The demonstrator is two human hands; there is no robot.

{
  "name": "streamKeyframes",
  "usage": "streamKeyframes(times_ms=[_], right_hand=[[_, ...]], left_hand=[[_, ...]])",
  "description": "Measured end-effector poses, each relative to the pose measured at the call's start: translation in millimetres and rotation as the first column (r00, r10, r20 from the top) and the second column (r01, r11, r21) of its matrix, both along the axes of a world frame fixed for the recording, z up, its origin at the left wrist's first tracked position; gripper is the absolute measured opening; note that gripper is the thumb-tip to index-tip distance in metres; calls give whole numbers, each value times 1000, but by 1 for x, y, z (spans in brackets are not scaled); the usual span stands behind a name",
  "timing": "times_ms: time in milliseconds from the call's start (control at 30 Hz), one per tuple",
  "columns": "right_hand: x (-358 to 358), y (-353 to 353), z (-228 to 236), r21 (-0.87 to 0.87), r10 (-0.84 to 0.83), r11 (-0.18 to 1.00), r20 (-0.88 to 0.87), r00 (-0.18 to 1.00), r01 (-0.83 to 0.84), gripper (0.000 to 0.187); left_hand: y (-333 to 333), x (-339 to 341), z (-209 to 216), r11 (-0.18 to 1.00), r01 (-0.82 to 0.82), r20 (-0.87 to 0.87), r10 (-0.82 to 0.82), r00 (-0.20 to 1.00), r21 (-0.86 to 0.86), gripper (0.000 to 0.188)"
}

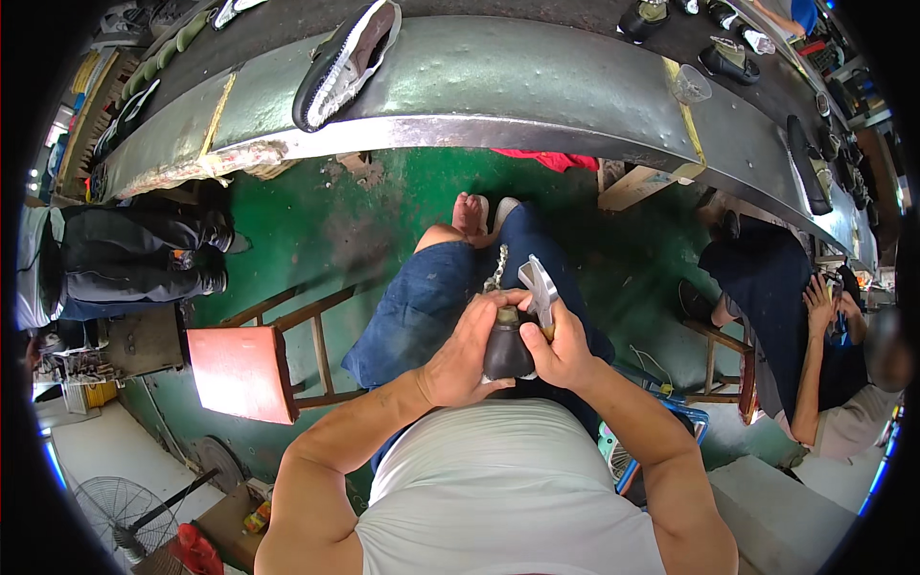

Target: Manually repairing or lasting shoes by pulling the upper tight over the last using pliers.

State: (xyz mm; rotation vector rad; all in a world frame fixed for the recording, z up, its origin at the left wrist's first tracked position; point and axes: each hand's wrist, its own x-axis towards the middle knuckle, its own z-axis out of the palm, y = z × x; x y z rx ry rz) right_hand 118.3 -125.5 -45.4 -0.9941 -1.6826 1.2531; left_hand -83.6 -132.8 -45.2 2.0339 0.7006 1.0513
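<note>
Above my lap, my left hand (460,355) wraps round the side of a dark shoe (509,353), its rounded black end toward my belly. My right hand (565,353) is closed round a silver metal hand tool (540,286); a yellowish part of it shows at the fingers. The tool's head points up and away from me, and whether it is pincers or a hammer I cannot make out. My right thumb lies against the shoe. Just beyond my left hand, a pale twisted strand (497,267) hangs over my jeans.
Ahead runs a metal-edged workbench (460,81) carrying a black-and-white shoe (347,67) and several others. A red-topped stool (240,374) stands left, with a fan (125,513) behind it. One person (134,254) stands left; another (776,316) sits right.
</note>
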Motion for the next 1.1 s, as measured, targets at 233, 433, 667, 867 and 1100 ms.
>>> streamKeyframes(times_ms=[233,433,667,867,1100], right_hand=[[-8,-4,-1,14,-74,997,88,993,73,31],[8,18,26,-54,154,988,182,971,-147,70],[1,27,31,96,173,968,420,891,-233,86],[8,42,7,-84,-84,990,281,956,112,84],[17,26,-48,-326,-248,912,40,968,247,38]], left_hand=[[4,-4,0,999,25,10,-25,1000,36,141],[12,-13,-6,1000,29,-69,-30,997,-2,127],[0,-17,-58,981,-185,-539,126,833,-56,107],[19,-10,-73,831,-290,-169,238,957,-475,91],[48,-3,-31,521,-323,-170,320,932,-790,51]])
